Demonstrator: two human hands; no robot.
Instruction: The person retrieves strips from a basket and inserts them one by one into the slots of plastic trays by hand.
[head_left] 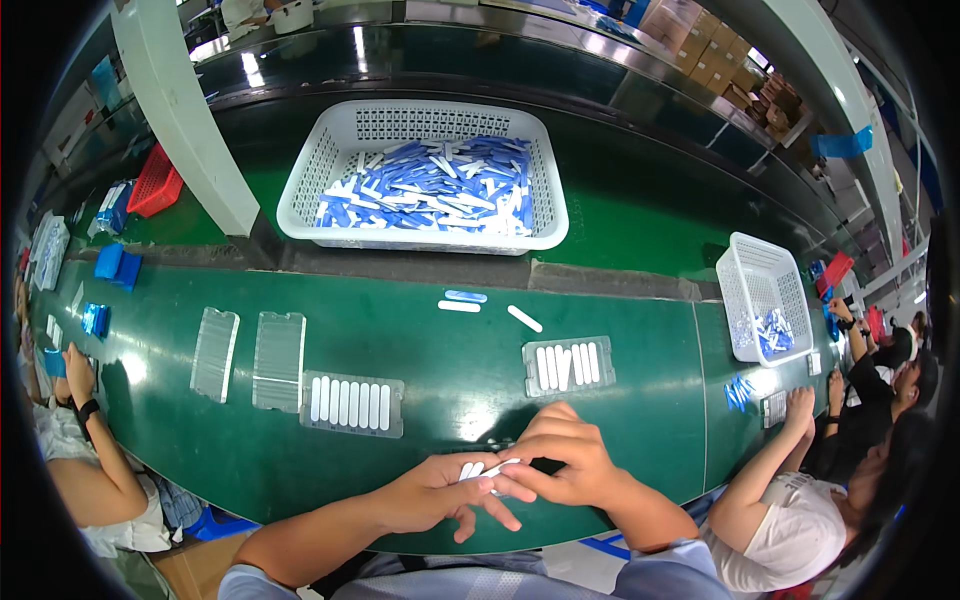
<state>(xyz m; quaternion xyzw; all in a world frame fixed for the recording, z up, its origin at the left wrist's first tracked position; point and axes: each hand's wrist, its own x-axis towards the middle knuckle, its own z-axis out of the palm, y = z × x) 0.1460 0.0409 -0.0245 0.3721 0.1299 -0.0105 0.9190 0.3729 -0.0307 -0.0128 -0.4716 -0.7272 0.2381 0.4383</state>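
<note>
Close to the table's near edge, my left hand (pixel 425 492) holds several small white strips with rounded ends (pixel 468 470). Against them, my right hand (pixel 568 455) pinches one white strip (pixel 503 465) between thumb and fingers. Just beyond the right hand lies a clear plastic tray (pixel 532 384) with a row of white strips, one of them tilted. Another clear tray (pixel 396 428), also holding a row of white strips, lies beyond my left forearm. Farther off are a loose white strip (pixel 525 319) and a blue strip (pixel 466 296) beside another white one.
Two unfilled clear trays (pixel 214 355) lie at the left. A large white basket (pixel 420 240) of blue and white strips stands behind the ledge. At the right is a smaller white basket (pixel 738 300). Co-workers sit on both sides, a person's arm (pixel 762 452) reaching in at the right.
</note>
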